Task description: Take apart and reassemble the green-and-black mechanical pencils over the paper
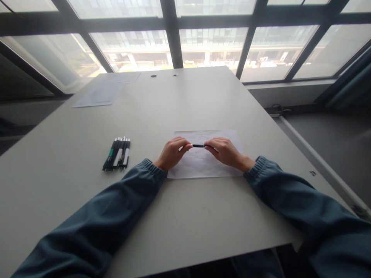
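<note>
Sitting at big grey table (pixel 87 200), windows behind. Spare paper sheets (pixel 100 92) lying at far left corner. White sheet (pixel 203 166) lying near centre, under both hands. Bundle of pens (pixel 116 153) resting well left of sheet, untouched. Holding single dark pen (pixel 198 146) level just above sheet: left hand (pixel 172 152) pinching one end, right hand (pixel 224 150) pinching other, fingers closed on it. Probably pulling cap or twisting barrel; cannot tell which. Next likely needing steady opposed pull along pen axis.
</note>
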The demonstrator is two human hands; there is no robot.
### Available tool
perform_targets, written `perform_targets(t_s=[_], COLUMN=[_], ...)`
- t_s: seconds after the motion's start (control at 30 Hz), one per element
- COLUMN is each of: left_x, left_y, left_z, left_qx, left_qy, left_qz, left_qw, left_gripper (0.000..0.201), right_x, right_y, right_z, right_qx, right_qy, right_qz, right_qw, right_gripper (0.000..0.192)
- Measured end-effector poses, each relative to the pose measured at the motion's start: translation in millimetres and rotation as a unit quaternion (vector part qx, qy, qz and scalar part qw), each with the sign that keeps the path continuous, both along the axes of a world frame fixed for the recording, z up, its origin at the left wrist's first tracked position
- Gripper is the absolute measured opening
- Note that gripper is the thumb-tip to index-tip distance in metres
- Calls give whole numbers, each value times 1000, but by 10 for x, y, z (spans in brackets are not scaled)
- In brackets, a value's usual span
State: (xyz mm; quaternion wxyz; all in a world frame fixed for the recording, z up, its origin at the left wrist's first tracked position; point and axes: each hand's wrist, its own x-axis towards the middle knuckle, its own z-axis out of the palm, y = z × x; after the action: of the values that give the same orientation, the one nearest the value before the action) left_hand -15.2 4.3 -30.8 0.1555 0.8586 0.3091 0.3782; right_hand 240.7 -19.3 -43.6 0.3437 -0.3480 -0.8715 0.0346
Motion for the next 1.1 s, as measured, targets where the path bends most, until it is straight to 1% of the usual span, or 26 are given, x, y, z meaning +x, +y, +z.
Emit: perform_targets(t_s=[0.17, 0.3, 0.4, 0.5, 0.57, 0.63, 0.7, 0.8, 0.9, 1.1], left_x=[-5, -6, -1, 2, -2, -11, -22, -27, -14, 3], left_y=[18, 22, 17, 10, 6, 5, 6, 3, -11, -18], left_z=[-31, -43, -33, -17, -10, -10, -16, -19, -2, 18], left_qx=[29, 48, 57, 45, 25, 7, -3, -21, -32, -11], left_qy=[-22, -39, -43, -30, -15, 3, 22, 40, 40, 27], left_qz=[0, -11, -19, -20, -2, 22, 39, 41, 35, 12], left_qw=[999, 998, 997, 998, 1000, 1000, 999, 998, 998, 1000], left_gripper=[21, 18, 23, 38, 40, 35, 43, 54, 55, 53], right_x=[-4, -4, -1, -1, -4, -9, -13, -12, -8, -3], right_y=[-8, -14, -8, -2, -2, -5, -9, -13, -12, -7], right_z=[16, 31, 26, 23, 27, 33, 38, 39, 34, 25], right_qx=[3, 3, 5, 8, 10, 11, 13, 14, 13, 3], right_qy=[-4, -9, -7, -5, -4, -2, 0, -4, -8, -6], right_qz=[-5, -12, -17, -18, -16, -11, -6, 1, 7, 10], right_qw=[1000, 1000, 1000, 1000, 1000, 1000, 1000, 1000, 1000, 1000], right_gripper=[21, 21, 21, 21, 21, 21, 20, 19, 19, 20])
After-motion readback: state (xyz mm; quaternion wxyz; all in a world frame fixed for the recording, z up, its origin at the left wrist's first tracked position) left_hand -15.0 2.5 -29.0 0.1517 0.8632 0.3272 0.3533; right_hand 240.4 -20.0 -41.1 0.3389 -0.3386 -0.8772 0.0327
